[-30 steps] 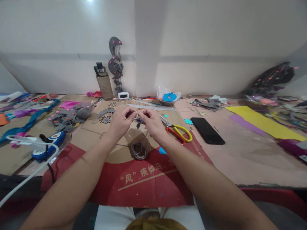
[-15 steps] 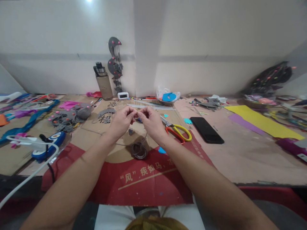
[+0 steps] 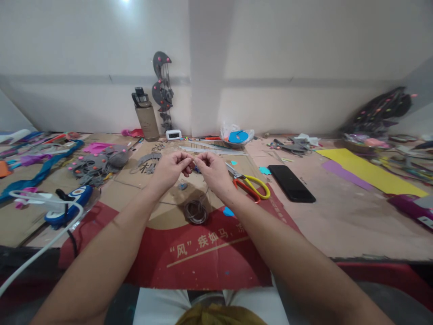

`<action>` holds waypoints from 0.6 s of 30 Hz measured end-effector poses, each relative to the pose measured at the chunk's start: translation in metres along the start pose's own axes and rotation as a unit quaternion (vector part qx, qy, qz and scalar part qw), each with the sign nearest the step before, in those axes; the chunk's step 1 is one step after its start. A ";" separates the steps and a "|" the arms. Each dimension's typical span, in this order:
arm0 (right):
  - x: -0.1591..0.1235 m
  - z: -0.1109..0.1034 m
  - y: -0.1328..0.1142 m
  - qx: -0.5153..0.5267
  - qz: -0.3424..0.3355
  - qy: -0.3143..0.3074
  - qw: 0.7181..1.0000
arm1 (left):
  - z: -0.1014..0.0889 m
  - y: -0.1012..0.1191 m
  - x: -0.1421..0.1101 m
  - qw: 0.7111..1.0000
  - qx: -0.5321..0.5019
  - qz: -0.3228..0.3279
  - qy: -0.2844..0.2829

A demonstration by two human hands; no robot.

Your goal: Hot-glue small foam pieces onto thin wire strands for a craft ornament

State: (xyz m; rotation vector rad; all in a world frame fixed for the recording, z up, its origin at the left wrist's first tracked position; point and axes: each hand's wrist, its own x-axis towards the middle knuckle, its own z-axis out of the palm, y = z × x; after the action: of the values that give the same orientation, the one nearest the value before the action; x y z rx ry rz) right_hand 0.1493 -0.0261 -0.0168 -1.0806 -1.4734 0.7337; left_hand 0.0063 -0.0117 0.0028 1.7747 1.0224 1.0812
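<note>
My left hand (image 3: 172, 169) and my right hand (image 3: 211, 169) meet fingertip to fingertip above the cardboard, both closed in a pinch. Thin grey cord (image 3: 205, 195) runs up from a small coil (image 3: 196, 212) to my right hand. What the left fingertips pinch is too small to make out. Something small and dark blue (image 3: 196, 169) shows between the hands. Below the left fingers is a small blue-grey piece (image 3: 183, 186). Scissors (image 3: 252, 187) with red and yellow handles lie just right of my right hand.
Red-and-brown cardboard (image 3: 209, 271) covers the table's middle. A black phone (image 3: 291, 183) lies to the right, before yellow sheet (image 3: 368, 171). At left are a blue-and-white device (image 3: 69, 205) with a cable and grey pinned pieces (image 3: 98, 164). A bottle (image 3: 147, 117) stands behind.
My left fingers have shifted slightly and opened up a little below the pinch. The small blue-grey piece under them shows more fully. My right hand is almost unmoved.
</note>
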 end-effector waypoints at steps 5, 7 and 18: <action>0.002 0.001 0.006 0.011 0.014 0.003 1.000 | -0.005 0.000 0.002 0.999 0.032 -0.014 0.013; 0.004 0.001 0.008 0.017 0.026 0.013 0.999 | -0.009 -0.003 0.003 0.999 0.043 -0.006 0.029; 0.007 -0.002 0.016 -0.003 0.046 0.017 0.999 | -0.031 -0.018 0.003 0.898 0.382 -0.037 -0.214</action>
State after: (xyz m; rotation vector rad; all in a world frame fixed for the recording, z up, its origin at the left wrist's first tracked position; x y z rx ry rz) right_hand 0.1555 -0.0137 -0.0283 -1.1658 -1.4064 0.7716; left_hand -0.0252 0.0040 -0.0027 2.4128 1.3092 0.1820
